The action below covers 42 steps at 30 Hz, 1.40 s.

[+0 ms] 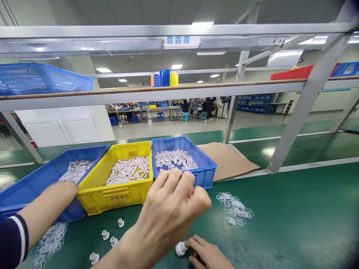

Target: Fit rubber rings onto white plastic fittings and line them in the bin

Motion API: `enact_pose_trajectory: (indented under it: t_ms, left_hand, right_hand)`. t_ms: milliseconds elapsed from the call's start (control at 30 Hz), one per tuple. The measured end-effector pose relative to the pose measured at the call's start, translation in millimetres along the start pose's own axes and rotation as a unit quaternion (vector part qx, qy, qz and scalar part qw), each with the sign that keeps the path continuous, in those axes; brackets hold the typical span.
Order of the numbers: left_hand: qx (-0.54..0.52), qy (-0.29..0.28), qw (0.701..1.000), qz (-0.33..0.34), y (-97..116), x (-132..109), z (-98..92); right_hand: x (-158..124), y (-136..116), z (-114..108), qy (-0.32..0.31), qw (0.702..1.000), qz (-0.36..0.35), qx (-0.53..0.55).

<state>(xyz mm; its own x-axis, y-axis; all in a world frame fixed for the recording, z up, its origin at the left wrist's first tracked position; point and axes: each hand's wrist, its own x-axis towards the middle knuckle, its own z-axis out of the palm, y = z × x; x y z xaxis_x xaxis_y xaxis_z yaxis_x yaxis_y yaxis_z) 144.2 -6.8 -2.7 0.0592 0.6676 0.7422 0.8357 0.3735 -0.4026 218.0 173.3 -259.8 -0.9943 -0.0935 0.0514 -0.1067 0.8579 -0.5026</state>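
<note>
**A:** Where are the hands?

**B:** The right hand [207,256] is low at the near edge of the bench [294,224]. Its fingertips are closed on a white flanged piece [181,248] that rests on the green surface. The left hand [171,209] is raised above it with the back towards the camera and the fingers curled in. I cannot tell whether it holds anything.

**A:** What is the left hand in front of?

**B:** The small blue bin [206,172], which holds short white rings or sleeves. Touching that bin on its left is a yellow bin [123,196] of white tubular parts, and left of that is a larger blue bin [28,186] with more white parts.

**A:** Is anyone else there?

**B:** A third arm [45,213] in a dark sleeve with a white stripe comes in from the left and lies across the front of the larger blue bin. I cannot see its hand.

**A:** Is anything loose on the bench?

**B:** Four loose white pieces [112,239] stand near the yellow bin, left of the held one. A scatter of clear rings [235,209] lies to the right of the left hand, and a second ring pile [50,239] lies under the third arm. A sheet of cardboard [227,160] lies behind the small blue bin.
</note>
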Motion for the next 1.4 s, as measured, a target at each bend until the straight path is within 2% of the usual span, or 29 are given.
enact_pose_trajectory:
  t_ms: [67,133,233,467,700,1067,1167,1267,1333,1400]
  left_hand:
    - [0.0,-0.055,0.998,-0.019,-2,-6,32.2]
    - [-0.009,-0.104,0.994,-0.04,-1,-15,55.5]
    - [-0.022,-0.14,0.989,-0.05,3,-24,72.1]
    - [-0.037,-0.175,0.982,-0.063,6,-29,75.7]
    - [-0.046,-0.178,0.981,-0.062,8,-33,78.3]
    - [-0.077,-0.224,0.969,-0.066,9,-36,69.2]
    - [-0.081,-0.236,0.965,-0.081,3,-40,67.6]
    - [-0.083,-0.264,0.953,-0.125,-11,-52,72.4]
    - [-0.086,-0.304,0.935,-0.159,-23,-67,78.8]
    - [-0.102,-0.363,0.905,-0.197,-33,-86,86.4]
  right_hand:
    - [0,2,1,-0.023,1.0,0.001,0.017]
    - [1,4,0,-0.039,0.999,0.005,0.027]
    - [0,1,-6,-0.047,0.999,0.006,0.025]
    - [2,-10,-14,-0.058,0.998,0.018,0.027]
    - [2,-12,-15,-0.054,0.998,0.015,0.033]
    - [2,-16,-17,-0.035,0.998,-0.002,0.05]
    - [5,-20,-18,-0.022,0.999,-0.021,0.041]
    - [16,-27,-20,-0.005,0.998,-0.053,0.016]
    - [27,-33,-20,0.003,0.996,-0.083,-0.009]
    - [41,-38,-20,0.01,0.992,-0.116,-0.037]
